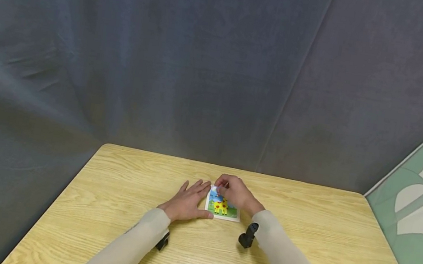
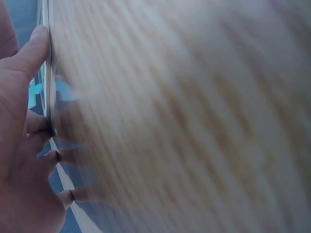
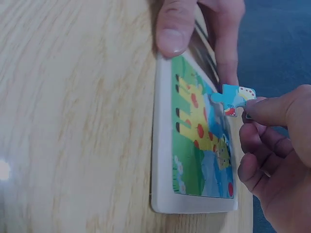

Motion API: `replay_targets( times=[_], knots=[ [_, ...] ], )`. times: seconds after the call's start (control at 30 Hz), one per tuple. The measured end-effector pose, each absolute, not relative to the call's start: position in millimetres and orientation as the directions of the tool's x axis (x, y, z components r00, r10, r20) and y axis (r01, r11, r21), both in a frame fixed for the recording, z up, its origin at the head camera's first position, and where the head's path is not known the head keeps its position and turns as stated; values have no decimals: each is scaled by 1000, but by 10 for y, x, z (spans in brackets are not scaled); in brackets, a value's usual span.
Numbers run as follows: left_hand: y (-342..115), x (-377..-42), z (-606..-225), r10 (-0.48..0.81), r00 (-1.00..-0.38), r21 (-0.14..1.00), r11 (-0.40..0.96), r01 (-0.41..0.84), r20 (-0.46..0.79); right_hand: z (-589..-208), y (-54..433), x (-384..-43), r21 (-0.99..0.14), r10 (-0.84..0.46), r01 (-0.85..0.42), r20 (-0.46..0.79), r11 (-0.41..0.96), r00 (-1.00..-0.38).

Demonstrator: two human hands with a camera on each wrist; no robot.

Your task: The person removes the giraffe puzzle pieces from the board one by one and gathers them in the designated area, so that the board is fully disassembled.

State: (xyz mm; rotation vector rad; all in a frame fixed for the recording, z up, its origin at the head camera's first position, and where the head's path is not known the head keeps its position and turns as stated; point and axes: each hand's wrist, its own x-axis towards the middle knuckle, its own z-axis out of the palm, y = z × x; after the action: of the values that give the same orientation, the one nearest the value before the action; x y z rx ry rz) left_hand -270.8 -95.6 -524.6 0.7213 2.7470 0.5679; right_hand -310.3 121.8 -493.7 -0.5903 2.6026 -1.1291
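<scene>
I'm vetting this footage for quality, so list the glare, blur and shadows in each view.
Head view: bright glare on the table near the bottom edge, soft shadow beside the right sleeve; left wrist view: wood grain largely blurred, left hand partly mirrored in the tabletop; right wrist view: small white glare at the left edge, puzzle piece fairly sharp.

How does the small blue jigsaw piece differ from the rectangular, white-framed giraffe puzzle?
The small blue jigsaw piece is much smaller than the rectangular, white-framed giraffe puzzle. The piece has a knobbed outline, while the puzzle has straight outer edges. The person's right hand pinches the piece; the puzzle lies on the pale wood-grain table. Both carry colourful printing that includes blue.
</scene>
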Motion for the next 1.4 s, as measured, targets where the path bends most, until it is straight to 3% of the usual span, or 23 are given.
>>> replay_targets(
  times=[1.4],
  knots=[
    [-954, -2672, -5256, 515, -849, 442, 793, 419, -117, -4848, 2004, -3094, -711, -404, -249, -55, 658, -913]
  ],
)
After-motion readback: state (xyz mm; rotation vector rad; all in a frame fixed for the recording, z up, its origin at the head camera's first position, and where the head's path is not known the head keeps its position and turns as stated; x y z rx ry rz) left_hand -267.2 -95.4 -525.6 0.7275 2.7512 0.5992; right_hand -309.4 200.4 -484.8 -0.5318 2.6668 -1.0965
